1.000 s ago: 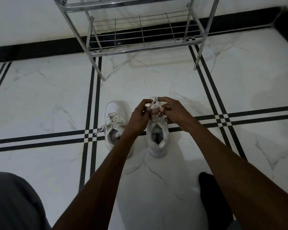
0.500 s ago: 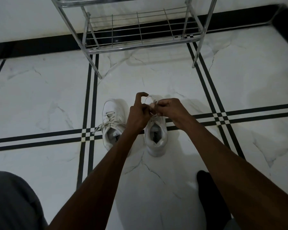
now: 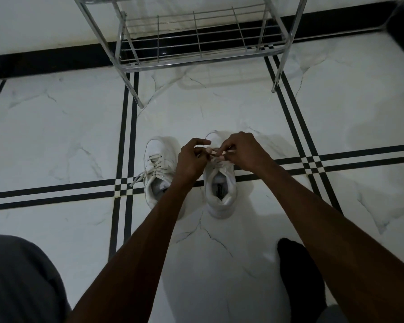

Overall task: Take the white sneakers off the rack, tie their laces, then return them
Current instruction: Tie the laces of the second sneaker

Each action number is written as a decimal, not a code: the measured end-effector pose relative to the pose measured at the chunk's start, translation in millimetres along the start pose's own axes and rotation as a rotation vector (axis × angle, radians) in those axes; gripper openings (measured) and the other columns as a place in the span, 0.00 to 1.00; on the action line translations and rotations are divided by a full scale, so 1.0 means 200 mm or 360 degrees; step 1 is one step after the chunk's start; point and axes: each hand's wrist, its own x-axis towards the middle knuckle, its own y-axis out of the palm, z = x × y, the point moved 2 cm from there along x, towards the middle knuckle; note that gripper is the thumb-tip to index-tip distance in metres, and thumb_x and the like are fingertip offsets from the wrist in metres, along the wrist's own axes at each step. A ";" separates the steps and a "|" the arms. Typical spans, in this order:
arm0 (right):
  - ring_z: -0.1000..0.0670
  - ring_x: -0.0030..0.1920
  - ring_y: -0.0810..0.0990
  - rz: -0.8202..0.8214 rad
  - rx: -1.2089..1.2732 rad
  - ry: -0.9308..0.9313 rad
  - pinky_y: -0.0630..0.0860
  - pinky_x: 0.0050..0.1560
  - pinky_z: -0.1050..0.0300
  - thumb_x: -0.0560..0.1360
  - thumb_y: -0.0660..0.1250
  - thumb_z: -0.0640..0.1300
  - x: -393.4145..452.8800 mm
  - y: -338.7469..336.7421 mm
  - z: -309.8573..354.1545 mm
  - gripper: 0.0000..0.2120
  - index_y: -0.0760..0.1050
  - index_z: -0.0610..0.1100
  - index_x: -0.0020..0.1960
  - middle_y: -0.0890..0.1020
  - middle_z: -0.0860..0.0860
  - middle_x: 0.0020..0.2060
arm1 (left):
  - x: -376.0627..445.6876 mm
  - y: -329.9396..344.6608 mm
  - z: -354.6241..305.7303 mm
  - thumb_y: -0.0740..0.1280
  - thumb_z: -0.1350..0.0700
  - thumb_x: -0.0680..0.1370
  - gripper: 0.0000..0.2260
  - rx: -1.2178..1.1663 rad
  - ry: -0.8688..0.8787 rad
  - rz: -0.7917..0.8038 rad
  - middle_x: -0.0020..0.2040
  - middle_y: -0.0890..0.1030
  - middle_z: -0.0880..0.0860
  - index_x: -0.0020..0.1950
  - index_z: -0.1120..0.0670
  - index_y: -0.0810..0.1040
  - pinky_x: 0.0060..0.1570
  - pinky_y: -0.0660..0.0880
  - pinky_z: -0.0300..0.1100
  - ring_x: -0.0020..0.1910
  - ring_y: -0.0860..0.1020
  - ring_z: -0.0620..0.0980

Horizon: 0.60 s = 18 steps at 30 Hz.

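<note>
Two white sneakers stand side by side on the marble floor, toes pointing toward the rack. The left sneaker (image 3: 158,173) has loose laces trailing off to its left. Over the right sneaker (image 3: 221,190) both hands meet above the tongue. My left hand (image 3: 190,159) and my right hand (image 3: 241,152) each pinch the white laces (image 3: 216,153) of that shoe between fingertips. The toe of the right sneaker is hidden behind my hands. The metal shoe rack (image 3: 196,50) stands beyond, its bottom wire shelf bare.
White marble floor with black double stripes (image 3: 126,127) crossing near the shoes. A black skirting runs along the wall behind the rack. My grey-clad knee (image 3: 19,276) is at bottom left and a dark sock-covered foot (image 3: 299,276) at bottom right.
My hands stay over the right sneaker and keep working its laces; the fingers have shifted, with the left index finger now lowered. The view has tilted slightly down.
</note>
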 end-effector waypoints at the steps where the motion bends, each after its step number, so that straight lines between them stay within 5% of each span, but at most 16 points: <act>1: 0.52 0.40 0.82 -0.0074 -0.0076 -0.0061 0.77 0.43 0.66 0.69 0.78 0.39 0.00 0.00 0.01 0.05 0.87 0.44 0.44 0.87 0.46 0.42 | 0.00 0.00 0.01 0.67 0.59 0.82 0.09 -0.0010 0.0001 -0.0003 0.47 0.88 0.55 0.61 0.55 0.80 0.40 0.84 0.51 0.42 0.86 0.46; 4: 0.50 0.40 0.84 -0.0343 -0.0052 -0.0074 0.82 0.45 0.56 0.67 0.78 0.39 -0.04 0.02 0.02 0.03 0.86 0.43 0.41 0.87 0.47 0.39 | -0.03 0.00 0.01 0.63 0.55 0.84 0.11 -0.0103 -0.0005 0.0009 0.52 0.87 0.54 0.64 0.53 0.80 0.54 0.84 0.56 0.50 0.86 0.50; 6: 0.52 0.38 0.84 -0.0476 0.0048 -0.0032 0.83 0.43 0.54 0.67 0.76 0.38 -0.05 0.04 0.02 0.02 0.85 0.42 0.39 0.86 0.48 0.37 | -0.04 0.00 0.01 0.58 0.55 0.86 0.13 -0.0113 0.0014 0.0057 0.56 0.86 0.53 0.67 0.54 0.79 0.53 0.83 0.54 0.50 0.85 0.50; 11: 0.55 0.36 0.84 -0.0526 0.0312 0.0112 0.78 0.40 0.72 0.67 0.78 0.38 -0.03 0.04 0.02 0.04 0.85 0.41 0.41 0.87 0.47 0.38 | -0.01 0.01 -0.04 0.60 0.68 0.80 0.19 0.0113 0.0098 0.0213 0.63 0.84 0.57 0.68 0.58 0.79 0.60 0.81 0.50 0.62 0.82 0.53; 18: 0.51 0.39 0.87 -0.0388 0.0487 0.0388 0.85 0.44 0.52 0.66 0.81 0.45 -0.08 -0.03 -0.09 0.10 0.87 0.41 0.43 0.87 0.47 0.37 | 0.00 -0.05 -0.05 0.70 0.61 0.77 0.09 0.0551 0.0113 -0.0083 0.48 0.89 0.53 0.52 0.53 0.89 0.48 0.84 0.49 0.43 0.87 0.51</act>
